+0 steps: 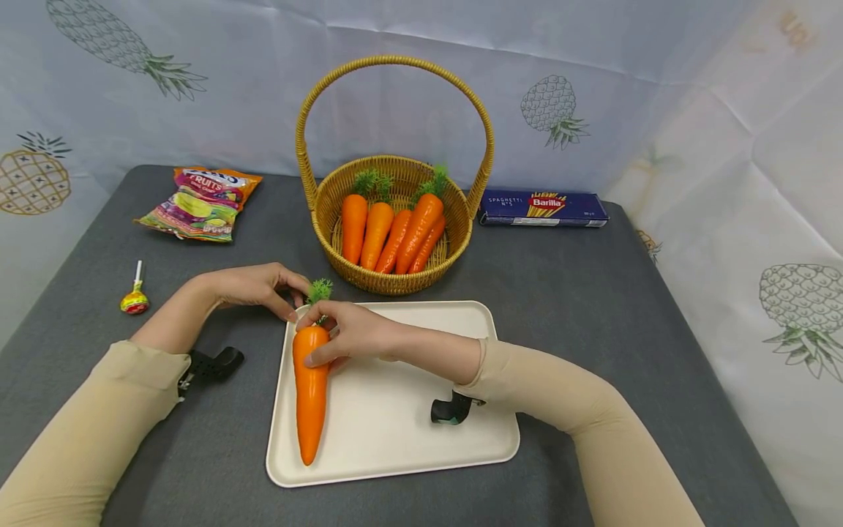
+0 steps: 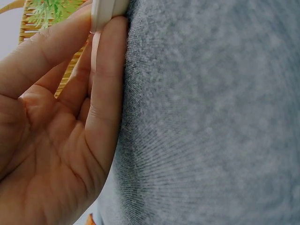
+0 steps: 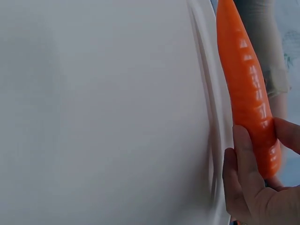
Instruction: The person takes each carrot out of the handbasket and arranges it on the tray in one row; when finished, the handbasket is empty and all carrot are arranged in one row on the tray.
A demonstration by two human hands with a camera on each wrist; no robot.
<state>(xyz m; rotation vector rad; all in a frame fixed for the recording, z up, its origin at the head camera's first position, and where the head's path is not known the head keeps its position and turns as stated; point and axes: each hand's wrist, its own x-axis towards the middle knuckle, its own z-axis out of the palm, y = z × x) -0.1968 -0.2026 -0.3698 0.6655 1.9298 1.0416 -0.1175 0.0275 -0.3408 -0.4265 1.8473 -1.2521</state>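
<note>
An orange carrot with a green tuft lies lengthwise along the left side of a cream tray. My right hand grips its thick upper end, thumb on one side and fingers on the other; the right wrist view shows this hold on the carrot too. At the tray's far left corner, my left hand pinches the rim between thumb and fingers. In the left wrist view that hand has its fingers low against the grey tabletop, holding the tray edge.
Behind the tray stands a tall-handled wicker basket with several carrots. A spaghetti box lies right of it. On the left are a colourful candy bag and a wrapped lollipop. Pineapple-printed cloth hangs behind.
</note>
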